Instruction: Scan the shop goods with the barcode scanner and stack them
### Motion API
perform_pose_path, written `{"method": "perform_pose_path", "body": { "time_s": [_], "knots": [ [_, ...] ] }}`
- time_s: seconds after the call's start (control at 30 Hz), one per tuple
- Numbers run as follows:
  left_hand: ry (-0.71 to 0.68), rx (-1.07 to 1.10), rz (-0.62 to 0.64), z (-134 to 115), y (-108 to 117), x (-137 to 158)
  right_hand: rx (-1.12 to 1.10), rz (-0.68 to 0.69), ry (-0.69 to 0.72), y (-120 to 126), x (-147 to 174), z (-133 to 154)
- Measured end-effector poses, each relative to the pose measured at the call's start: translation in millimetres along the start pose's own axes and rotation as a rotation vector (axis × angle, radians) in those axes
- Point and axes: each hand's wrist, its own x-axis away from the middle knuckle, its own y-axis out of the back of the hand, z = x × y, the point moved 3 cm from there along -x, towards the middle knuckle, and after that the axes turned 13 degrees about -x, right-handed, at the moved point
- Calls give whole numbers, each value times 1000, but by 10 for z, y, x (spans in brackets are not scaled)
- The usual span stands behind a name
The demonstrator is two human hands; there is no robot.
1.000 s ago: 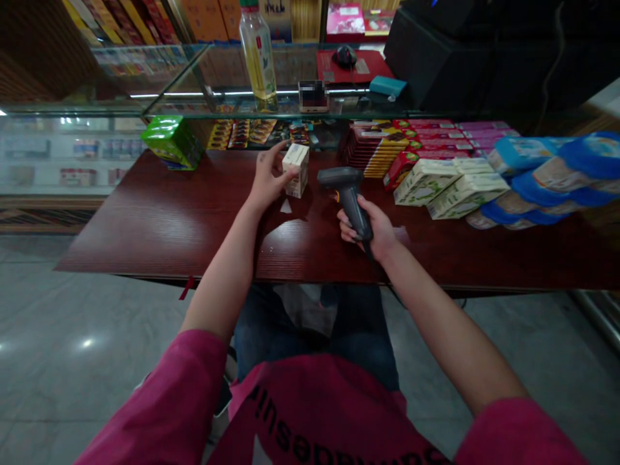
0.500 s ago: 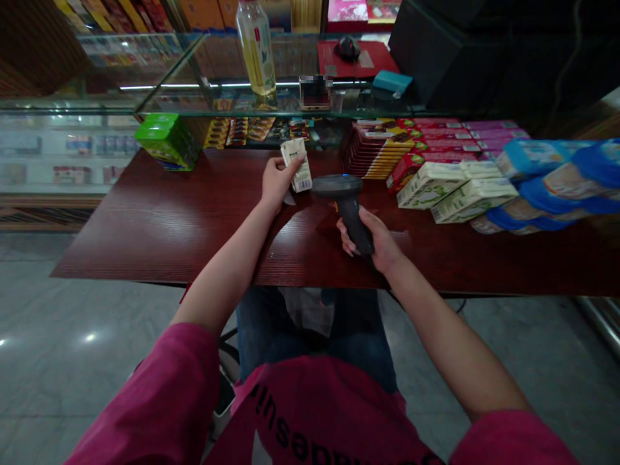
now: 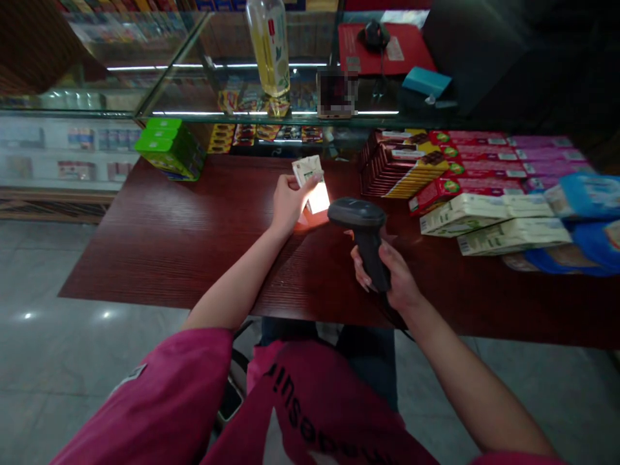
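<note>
My left hand (image 3: 289,201) is closed on a small white-and-green carton (image 3: 307,169), held tilted above the brown wooden counter (image 3: 213,258). A bright patch of light falls on the carton's lower part and reddens the wood beneath it. My right hand (image 3: 394,274) wraps round the handle of a black barcode scanner (image 3: 361,216). The scanner's head points left at the carton, a short gap away from it. Similar white-and-green cartons (image 3: 508,236) lie to the right on the counter.
Chocolate bars (image 3: 400,168) stand stacked behind the scanner, with red boxes (image 3: 477,165) beside them. Blue-lidded tubs (image 3: 591,200) sit far right. A green box (image 3: 169,148) is at the left. On the glass case stand a bottle (image 3: 271,51) and a computer mouse (image 3: 374,35).
The scanner's light has come on and shines on the carton. My view has shifted, so the counter and goods appear lower. Both hands keep their holds.
</note>
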Motion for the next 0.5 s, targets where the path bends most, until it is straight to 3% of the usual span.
{"method": "perform_pose_path", "body": {
  "time_s": [0.13,0.2,0.37,0.5],
  "knots": [
    [-6,40,40,-18,10,-6,-31,-20,-18,53,-9,-16],
    [-69,104,167,-69,51,-8,-48,-15,-39,65,-21,-14],
    [-279,126,628,-109,315,-74,-55,-19,-20,53,-53,64],
    [-281,132,770,-5,558,-197,-16,-31,30,64,-81,121]
  ]
}}
